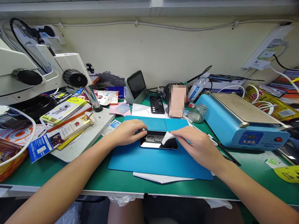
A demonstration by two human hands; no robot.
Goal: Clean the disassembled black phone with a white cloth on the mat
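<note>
A smartphone [149, 143] lies face up on the blue mat [161, 166], its dark glossy screen reflecting the ceiling. At the phone's left end, my left hand [128, 132] holds the edge with thumb and curled fingers. My right hand [198, 141] pinches a small white wipe [167, 137], which touches the right part of the screen. Just behind the phone, a clear screen protector [155, 124] with a dark outline lies flat on the mat.
A blue heating plate machine [233, 124] stands at the right, near a glass jar [198, 112]. A microscope stand [77, 74] and stacked boxes [64, 110] fill the left. Behind the mat are a smart display [136, 87], a black phone case [157, 105] and a propped phone [177, 101].
</note>
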